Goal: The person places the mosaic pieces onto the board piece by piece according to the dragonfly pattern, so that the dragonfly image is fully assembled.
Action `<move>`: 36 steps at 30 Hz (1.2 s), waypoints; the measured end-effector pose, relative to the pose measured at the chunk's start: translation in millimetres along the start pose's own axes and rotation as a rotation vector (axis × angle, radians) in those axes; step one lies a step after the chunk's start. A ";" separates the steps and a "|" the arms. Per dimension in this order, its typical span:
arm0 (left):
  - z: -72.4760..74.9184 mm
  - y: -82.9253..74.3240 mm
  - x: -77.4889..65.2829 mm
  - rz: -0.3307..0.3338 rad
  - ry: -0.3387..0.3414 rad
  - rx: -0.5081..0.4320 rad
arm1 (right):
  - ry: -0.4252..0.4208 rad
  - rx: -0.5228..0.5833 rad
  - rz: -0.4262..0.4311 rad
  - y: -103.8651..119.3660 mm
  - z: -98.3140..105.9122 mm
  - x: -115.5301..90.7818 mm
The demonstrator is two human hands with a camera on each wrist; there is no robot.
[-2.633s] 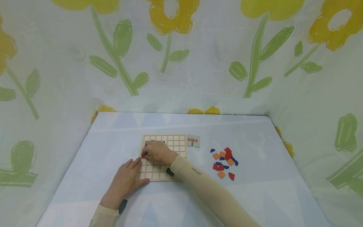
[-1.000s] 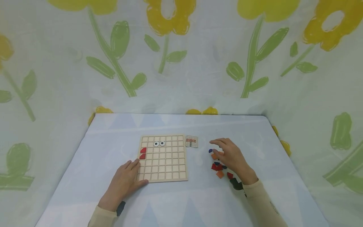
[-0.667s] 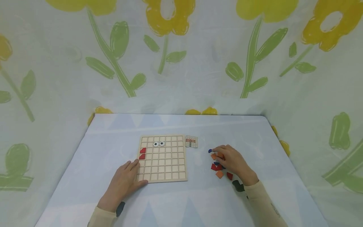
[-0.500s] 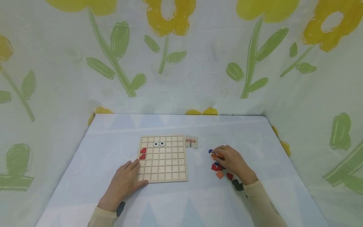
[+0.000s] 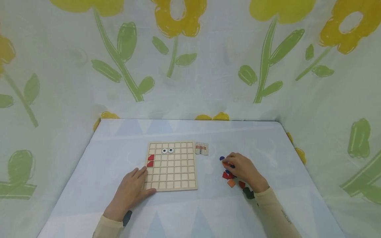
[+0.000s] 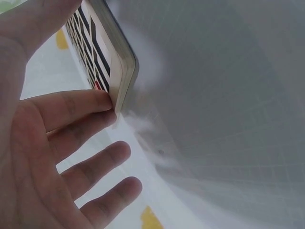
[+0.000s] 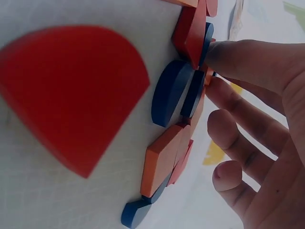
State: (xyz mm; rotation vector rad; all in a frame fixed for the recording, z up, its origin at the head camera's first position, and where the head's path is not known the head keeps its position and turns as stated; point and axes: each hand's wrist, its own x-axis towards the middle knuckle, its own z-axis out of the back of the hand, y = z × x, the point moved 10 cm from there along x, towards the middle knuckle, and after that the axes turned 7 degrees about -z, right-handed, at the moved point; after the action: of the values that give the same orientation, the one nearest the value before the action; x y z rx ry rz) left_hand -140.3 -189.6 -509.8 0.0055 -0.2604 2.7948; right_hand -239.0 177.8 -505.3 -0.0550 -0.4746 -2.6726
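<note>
A wooden grid board (image 5: 175, 172) lies left of the middle of the table. In it sit two red quarter-circle pieces (image 5: 150, 160) at the left edge and two round eye pieces (image 5: 168, 150) near the top. My left hand (image 5: 131, 188) rests at the board's lower left, fingers extended against its edge; the left wrist view shows the fingertips touching the board's corner (image 6: 125, 71). Over the loose pieces, my right hand (image 5: 244, 168) pinches an orange square piece (image 7: 208, 72) between thumb and index finger. The fingers hide part of that piece.
A small pattern card (image 5: 201, 148) lies right of the board. Around the right hand are a blue half-circle (image 5: 222, 158), an orange square (image 5: 231, 183) and several red and blue pieces. A large red quarter-circle (image 7: 76, 90) lies close in the right wrist view.
My right hand has left the board's red pieces, crossed right to the loose pile, and its thumb and index finger have closed on an orange square. The left hand has stayed in place.
</note>
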 end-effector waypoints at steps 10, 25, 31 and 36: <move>-3.4 -0.2 0.2 0.010 0.025 -0.004 | 0.073 -0.048 -0.011 -0.9 -3.0 3.8; -2.5 -1.3 -0.1 0.005 0.021 -0.011 | 0.108 -0.055 -0.057 -10.8 -8.6 7.9; -1.8 -0.9 0.3 0.005 0.015 0.000 | 0.104 -0.050 -0.065 -12.4 -10.2 8.0; -1.8 -0.1 0.8 0.007 0.017 0.005 | 0.111 -0.047 -0.076 -14.0 -10.9 9.3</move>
State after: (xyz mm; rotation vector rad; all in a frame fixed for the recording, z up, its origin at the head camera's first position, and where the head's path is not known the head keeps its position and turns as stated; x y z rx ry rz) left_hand -141.0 -188.9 -511.5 -0.0182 -0.2493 2.8008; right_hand -252.8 182.3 -519.1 0.0982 -0.3853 -2.7431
